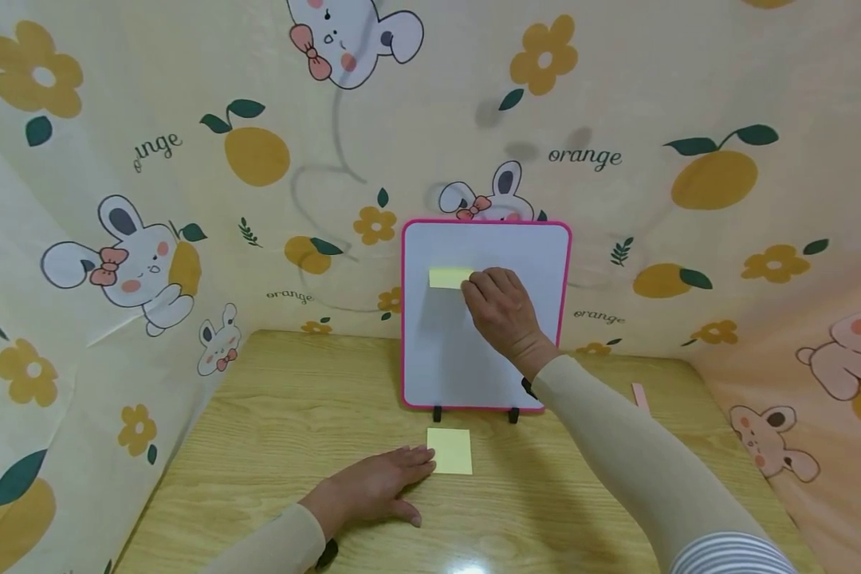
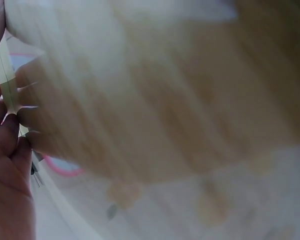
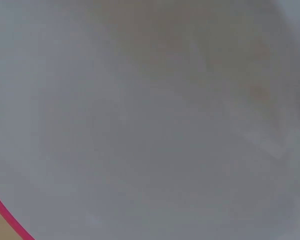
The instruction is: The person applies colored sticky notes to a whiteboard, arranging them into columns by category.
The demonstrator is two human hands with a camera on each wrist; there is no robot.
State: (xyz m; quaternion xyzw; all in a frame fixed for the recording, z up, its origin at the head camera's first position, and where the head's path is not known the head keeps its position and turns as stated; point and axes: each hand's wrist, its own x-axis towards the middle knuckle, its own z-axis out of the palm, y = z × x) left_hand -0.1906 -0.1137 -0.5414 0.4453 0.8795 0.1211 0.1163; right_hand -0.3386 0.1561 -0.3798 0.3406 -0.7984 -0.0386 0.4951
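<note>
R hand (image 1: pixel 501 307) is up at the board (image 1: pixel 438 351), fingers curled in, pinching the R end of a yellow note (image 1: pixel 446 277). Note's a wide, short strip, held roughly level in front of the board's upper part, L of the hand. Can't tell if it's actually touching the board.

L hand (image 1: pixel 376 488) is down on the table (image 1: pixel 294 414), palm down, fingers stretched out & gripping nothing, thumb spread away. Fingertips touch the L edge of a yellow pad (image 1: pixel 452 451), which lies flat just in front of the board. From the L wrist you can see the fingertips up against that pad.

Board's white w/ a pink rim, standing upright on black feet (image 1: pixel 438 414) nr the back of the table. R wrist view is mostly a dim blur of board, so no finger detail there.

Pink strip (image 1: pixel 640 396) on the table, R of the board, part hidden by the R sleeve (image 1: pixel 617 446). Cloth (image 1: pixel 244 48) behind & at both sides, printed w/ rabbits, flowers, oranges.
</note>
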